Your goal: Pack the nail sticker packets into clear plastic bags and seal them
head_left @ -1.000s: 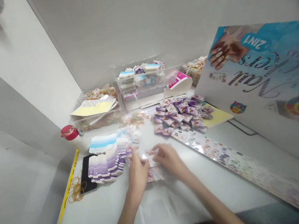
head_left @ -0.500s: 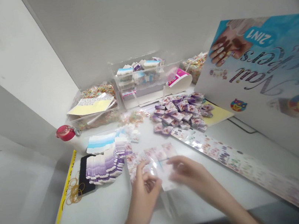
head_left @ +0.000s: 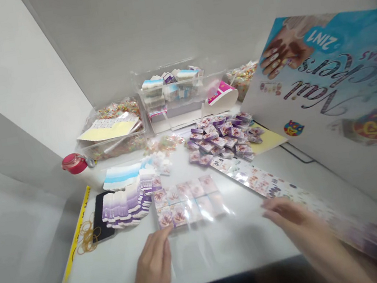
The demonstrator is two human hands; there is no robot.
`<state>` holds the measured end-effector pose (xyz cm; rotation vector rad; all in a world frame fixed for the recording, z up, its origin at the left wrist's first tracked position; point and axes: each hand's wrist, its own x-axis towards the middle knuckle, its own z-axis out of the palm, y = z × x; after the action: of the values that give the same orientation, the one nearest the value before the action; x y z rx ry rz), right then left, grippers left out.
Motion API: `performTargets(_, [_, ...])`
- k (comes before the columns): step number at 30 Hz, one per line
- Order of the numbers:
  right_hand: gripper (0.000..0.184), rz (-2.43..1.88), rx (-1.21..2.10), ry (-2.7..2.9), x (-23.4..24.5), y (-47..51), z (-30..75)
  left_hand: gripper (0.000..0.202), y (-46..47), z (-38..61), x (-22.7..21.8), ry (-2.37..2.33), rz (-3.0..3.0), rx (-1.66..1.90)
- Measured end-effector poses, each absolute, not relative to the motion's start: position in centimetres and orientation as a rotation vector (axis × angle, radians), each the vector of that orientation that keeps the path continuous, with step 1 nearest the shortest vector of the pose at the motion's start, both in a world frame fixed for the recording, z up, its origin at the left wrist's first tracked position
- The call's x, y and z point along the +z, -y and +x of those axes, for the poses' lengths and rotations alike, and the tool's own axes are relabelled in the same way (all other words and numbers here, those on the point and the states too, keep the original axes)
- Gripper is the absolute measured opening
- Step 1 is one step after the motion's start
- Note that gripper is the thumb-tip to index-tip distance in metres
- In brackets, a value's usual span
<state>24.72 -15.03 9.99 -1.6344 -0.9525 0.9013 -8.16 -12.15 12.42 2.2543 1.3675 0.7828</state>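
Observation:
A clear plastic sleeve sheet (head_left: 199, 213) lies flat on the table, with two rows of small pink-and-white picture cards showing through its glare. My left hand (head_left: 153, 260) is at its near left corner, fingers stretched out and fingertips at the edge. To the right, my right hand (head_left: 287, 214) is held off from the cards, blurred, with thumb and forefinger a little apart and nothing visible between them. Beyond the sheet is a heap of small purple-and-pink boxes (head_left: 223, 138). Left of it are fanned stacks of purple-edged cards (head_left: 123, 203) and blue-edged cards (head_left: 123, 176).
A long sticker strip (head_left: 268, 181) runs along the right, beside a large printed carton (head_left: 329, 87). Clear bins (head_left: 114, 145) stand at the back. A red-capped bottle (head_left: 75, 164), a black flat thing (head_left: 101, 218) and rubber bands (head_left: 88, 234) are at left.
My hands have moved apart: the left down and left to the sheet's corner, the right away to the right. The card rows, partly covered before, now show uncovered.

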Motion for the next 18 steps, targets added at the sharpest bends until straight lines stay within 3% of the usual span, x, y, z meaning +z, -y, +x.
performTargets(4, [0.017,-1.551,0.967,0.822,8.2,16.8,27.3,0.042,12.0,-11.7,10.5,-1.386,2.535,0.795])
performTargets(8, [0.056,-1.402,0.978,1.003,7.2,17.6,27.2,0.051,12.2,-13.7,8.4,-1.278,2.884,0.666])
performTargets(10, [0.065,-1.406,0.82,1.256,6.6,17.2,26.8,0.052,12.0,-14.2,7.8,-1.161,3.024,0.588])
performTargets(14, [0.035,-1.385,0.515,1.799,5.8,15.2,26.5,0.045,10.9,-14.2,7.6,-0.944,3.125,0.49])
performTargets(18, [0.025,-1.301,0.609,2.086,6.1,12.9,26.3,0.034,10.0,-13.6,7.6,-0.895,3.06,0.571])
